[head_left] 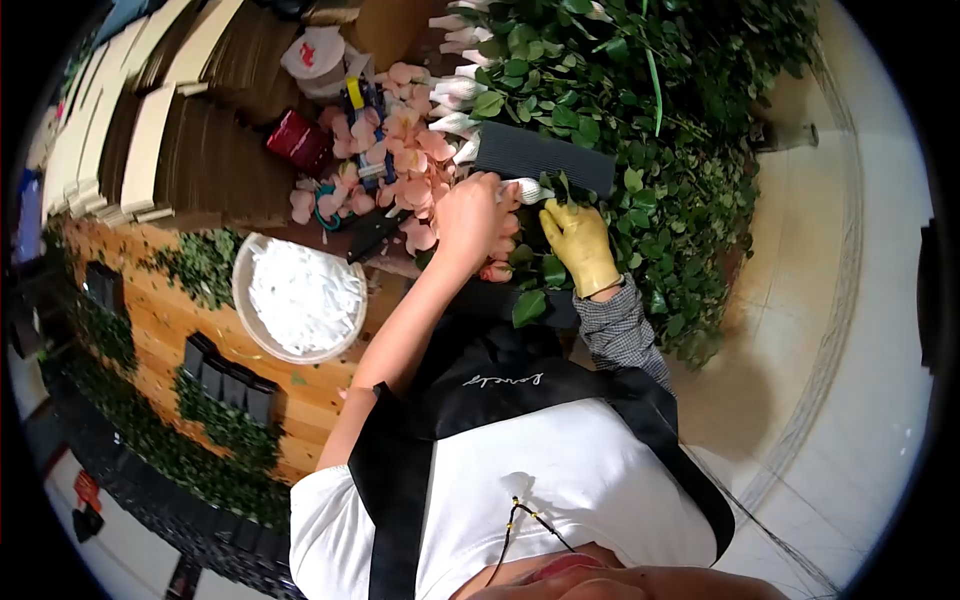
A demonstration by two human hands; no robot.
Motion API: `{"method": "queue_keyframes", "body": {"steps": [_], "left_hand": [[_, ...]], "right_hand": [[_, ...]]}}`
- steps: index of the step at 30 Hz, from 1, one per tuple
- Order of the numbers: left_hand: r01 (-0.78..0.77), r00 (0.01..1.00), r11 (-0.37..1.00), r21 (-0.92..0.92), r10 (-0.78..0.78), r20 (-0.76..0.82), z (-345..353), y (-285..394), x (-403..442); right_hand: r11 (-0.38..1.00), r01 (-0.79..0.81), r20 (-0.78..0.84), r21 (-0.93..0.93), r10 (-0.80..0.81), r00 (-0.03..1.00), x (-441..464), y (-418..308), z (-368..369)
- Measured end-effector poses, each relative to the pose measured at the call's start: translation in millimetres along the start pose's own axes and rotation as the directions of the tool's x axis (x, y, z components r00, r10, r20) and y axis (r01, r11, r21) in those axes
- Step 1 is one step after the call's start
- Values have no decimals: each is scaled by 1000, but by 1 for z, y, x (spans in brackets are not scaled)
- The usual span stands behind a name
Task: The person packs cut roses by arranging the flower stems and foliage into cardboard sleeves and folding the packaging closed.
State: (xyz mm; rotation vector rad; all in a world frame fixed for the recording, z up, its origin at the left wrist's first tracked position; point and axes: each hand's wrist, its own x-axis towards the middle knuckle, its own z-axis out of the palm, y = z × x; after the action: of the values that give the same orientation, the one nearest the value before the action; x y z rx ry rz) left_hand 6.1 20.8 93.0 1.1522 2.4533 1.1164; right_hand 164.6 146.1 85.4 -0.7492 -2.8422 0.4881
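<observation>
My bare left hand (468,222) is closed, its fingertips pinching at the tip of a white net sleeve (530,190) that covers a rose bud. My right hand (580,243), in a yellow glove, is closed around the rose just below the sleeved head. The stem inside the glove is mostly hidden. Behind both hands lies a dark ribbed pad (545,158). Loose pink petals (408,160) are heaped beside my left hand. Several roses in white net sleeves (458,90) lie in a row at the top, their leafy stems (660,200) spreading to the right.
A round white tub (240,290) full of white net sleeves stands at the left. Stacks of cardboard (215,160) fill the upper left. Near the petals lie a dark red box (299,142), a black-handled tool (375,236) and a white plastic bag (318,62).
</observation>
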Motion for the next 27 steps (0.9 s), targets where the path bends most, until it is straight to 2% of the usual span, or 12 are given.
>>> {"method": "queue_keyframes", "body": {"steps": [3, 7, 8, 10, 11, 13, 15, 17, 21, 23, 25, 27], "left_hand": [[-22, 1000, 992, -123, 24, 15, -7, -1, -2], [298, 914, 878, -376, -376, -154, -74, -53, -18], [359, 864, 864, -354, -451, -224, -102, -80, -33], [551, 827, 833, 47, -538, -165, -153, -116, -73], [698, 709, 681, 222, -700, -86, -172, -132, -92], [655, 744, 755, 33, -638, -199, -181, -227, -160], [770, 605, 638, 26, -716, -349, -196, -252, -193], [771, 628, 623, 129, -711, -317, -193, -244, -190], [590, 806, 765, -259, -574, 143, -120, -157, -124], [566, 823, 754, -332, -503, 263, -89, -93, -98], [448, 879, 843, -297, -357, 315, -72, -54, -84], [279, 943, 925, -258, -214, 255, -58, -33, -72]], "right_hand": [[962, -250, 50, 112, 246, 968, 2, 15, 9], [972, -226, 106, 67, 218, 970, 9, 18, 4], [984, -175, 90, 44, 171, 981, 6, 21, 6], [989, -135, 137, 60, 126, 983, 7, 19, -1], [989, -101, 139, 107, 85, 987, 4, 18, -7], [998, -26, 197, 61, 14, 980, 3, -10, -39], [997, 78, 123, 12, -79, 989, -1, -41, -68], [989, 31, 54, 144, -39, 998, -6, -63, -75], [996, 9, 346, -93, 24, 938, -1, -59, -31], [998, 20, 225, -61, -6, 974, -3, -69, -44], [999, 35, 115, -35, -31, 993, -7, -72, -50], [997, 11, 352, -78, 17, 936, -11, -73, -49]]}}
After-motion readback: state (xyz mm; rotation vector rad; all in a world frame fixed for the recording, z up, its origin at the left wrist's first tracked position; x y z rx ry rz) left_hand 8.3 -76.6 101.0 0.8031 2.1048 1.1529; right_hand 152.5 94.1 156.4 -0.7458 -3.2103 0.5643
